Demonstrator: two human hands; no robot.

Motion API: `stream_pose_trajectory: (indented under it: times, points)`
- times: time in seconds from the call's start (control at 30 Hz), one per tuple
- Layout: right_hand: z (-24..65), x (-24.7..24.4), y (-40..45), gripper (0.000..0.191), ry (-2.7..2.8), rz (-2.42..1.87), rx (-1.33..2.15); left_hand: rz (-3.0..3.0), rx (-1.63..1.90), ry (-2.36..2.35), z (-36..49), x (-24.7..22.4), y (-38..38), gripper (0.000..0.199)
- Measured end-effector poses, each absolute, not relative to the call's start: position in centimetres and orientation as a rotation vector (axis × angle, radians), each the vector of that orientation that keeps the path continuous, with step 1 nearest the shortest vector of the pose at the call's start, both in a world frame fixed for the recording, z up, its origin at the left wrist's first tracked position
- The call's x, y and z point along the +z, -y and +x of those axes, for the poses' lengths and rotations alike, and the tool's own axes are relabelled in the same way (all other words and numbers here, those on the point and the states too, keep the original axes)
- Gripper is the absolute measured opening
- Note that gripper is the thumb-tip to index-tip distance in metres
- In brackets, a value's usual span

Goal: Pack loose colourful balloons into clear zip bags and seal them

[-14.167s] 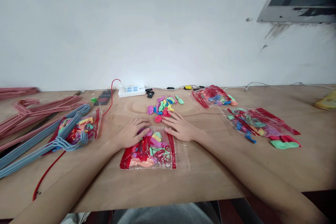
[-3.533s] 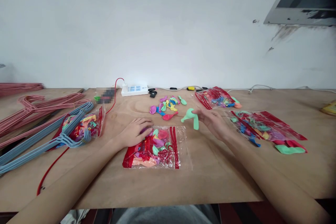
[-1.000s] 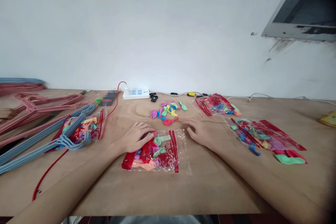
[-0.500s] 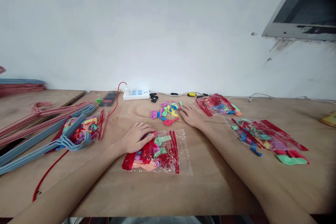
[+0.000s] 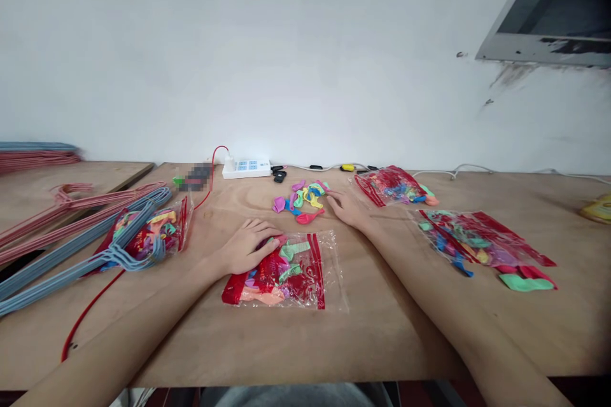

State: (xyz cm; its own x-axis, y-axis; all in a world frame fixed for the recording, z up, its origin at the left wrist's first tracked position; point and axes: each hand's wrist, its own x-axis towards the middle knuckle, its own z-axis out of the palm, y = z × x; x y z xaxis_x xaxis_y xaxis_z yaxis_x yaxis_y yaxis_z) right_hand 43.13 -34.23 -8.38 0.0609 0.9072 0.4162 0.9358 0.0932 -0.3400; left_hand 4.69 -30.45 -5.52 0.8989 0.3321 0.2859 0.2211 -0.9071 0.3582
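Flat on a red and see-through plastic bag of balloons [image 5: 298,286] rests my left hand [image 5: 251,247], its fingers stretched over the bag's upper left corner. Coloured balloons show through the plastic. My right hand [image 5: 347,208] lies farther forward on the table, fingers extended. Its fingertips are at the right edge of a small pile of loose balloons [image 5: 298,200] in purple, blue, green, yellow and pink. A red balloon [image 5: 310,217] lies at the front of that pile. Whether the right fingertips touch a balloon, I cannot tell.
More balloon bags lie at the back right [image 5: 391,186], at the right [image 5: 482,238] and at the left, under blue hangers [image 5: 128,248]. Pink hangers [image 5: 71,222] are farther left. A white power strip [image 5: 245,168] with a red cord stands by the wall. A screen [image 5: 558,13] hangs upper right.
The view has shifted slightly. My right fingertips have moved a little at the edge of the balloon pile, and the balloons beside them sit slightly differently. My left hand stays on the bag.
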Motion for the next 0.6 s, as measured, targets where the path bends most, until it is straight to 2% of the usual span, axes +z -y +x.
stream_pose_trajectory:
  times: [0.33, 0.6]
  points:
    - [43.8, -8.9, 33.99, 0.051, 1.598, -1.811, -0.231, 2.737, 0.517, -0.405, 4.72, -5.44, 30.59, 0.04]
    - [43.79, -9.04, 33.92, 0.04, 1.561, -1.931, -0.322, 2.74, 0.514, -0.405, 4.72, -5.24, 30.71, 0.039]
